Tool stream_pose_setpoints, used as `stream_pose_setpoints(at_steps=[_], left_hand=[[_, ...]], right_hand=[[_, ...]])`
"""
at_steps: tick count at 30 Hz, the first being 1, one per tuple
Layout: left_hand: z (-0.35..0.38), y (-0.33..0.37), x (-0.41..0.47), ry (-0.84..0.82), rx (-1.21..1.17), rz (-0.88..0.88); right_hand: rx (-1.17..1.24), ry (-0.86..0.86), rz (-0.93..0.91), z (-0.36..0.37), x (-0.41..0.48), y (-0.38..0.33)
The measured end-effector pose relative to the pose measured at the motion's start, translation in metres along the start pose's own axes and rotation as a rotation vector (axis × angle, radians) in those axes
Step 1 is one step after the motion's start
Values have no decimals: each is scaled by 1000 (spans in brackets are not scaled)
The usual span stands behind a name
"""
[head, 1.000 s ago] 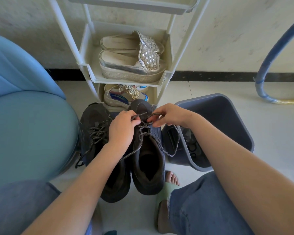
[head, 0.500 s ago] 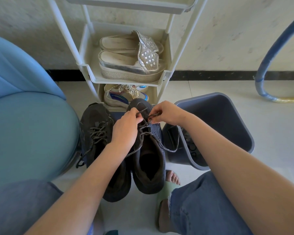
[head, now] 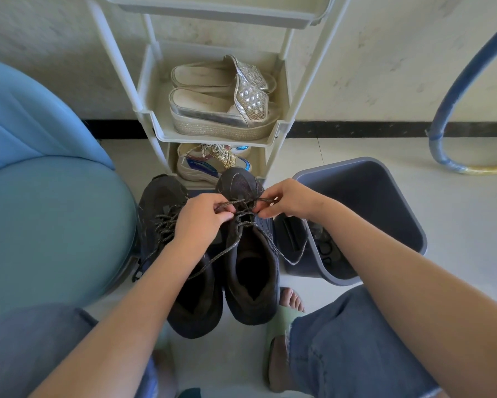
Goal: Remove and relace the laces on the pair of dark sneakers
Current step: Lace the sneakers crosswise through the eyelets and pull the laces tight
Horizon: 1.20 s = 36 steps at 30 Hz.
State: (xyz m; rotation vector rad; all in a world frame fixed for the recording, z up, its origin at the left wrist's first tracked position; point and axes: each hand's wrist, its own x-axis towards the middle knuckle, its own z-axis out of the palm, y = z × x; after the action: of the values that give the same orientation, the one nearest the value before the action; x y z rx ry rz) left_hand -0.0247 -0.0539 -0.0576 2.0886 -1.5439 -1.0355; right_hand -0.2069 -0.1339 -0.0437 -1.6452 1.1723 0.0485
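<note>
Two dark sneakers stand side by side on the floor, toes pointing away from me. The left sneaker (head: 161, 208) is laced, its speckled lace bunched over the tongue. Over the toe end of the right sneaker (head: 250, 271) both my hands work its speckled lace (head: 235, 242). My left hand (head: 201, 218) pinches one strand, and my right hand (head: 287, 199) pinches the other near the front eyelets. Loose lace ends trail down both sides of the right sneaker.
A white shoe rack (head: 161, 130) stands just behind the sneakers with silver platform sandals (head: 221, 104) and a colourful trainer (head: 210, 162). A grey bin (head: 396, 214) lies tipped at the right, a blue seat (head: 49, 214) at the left. My knees and sandalled foot (head: 284, 317) are below.
Both hands have shifted slightly toward the toe of the right sneaker and drawn the lace strands across between them; the sneakers have stayed in place.
</note>
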Motion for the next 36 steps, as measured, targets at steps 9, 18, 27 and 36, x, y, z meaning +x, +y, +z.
stream_pose_setpoints(at_steps=[9, 18, 27, 36], left_hand=[[7, 0, 6, -4, 9, 67], [11, 3, 7, 45, 127, 104], [10, 11, 2, 140, 360, 242], [14, 10, 1, 108, 393, 247]], right_hand=[[-66, 23, -70, 12, 9, 0], [-247, -51, -47, 10, 5, -8], [-386, 16, -62, 11, 1, -24], [-542, 51, -135, 11, -1, -26]])
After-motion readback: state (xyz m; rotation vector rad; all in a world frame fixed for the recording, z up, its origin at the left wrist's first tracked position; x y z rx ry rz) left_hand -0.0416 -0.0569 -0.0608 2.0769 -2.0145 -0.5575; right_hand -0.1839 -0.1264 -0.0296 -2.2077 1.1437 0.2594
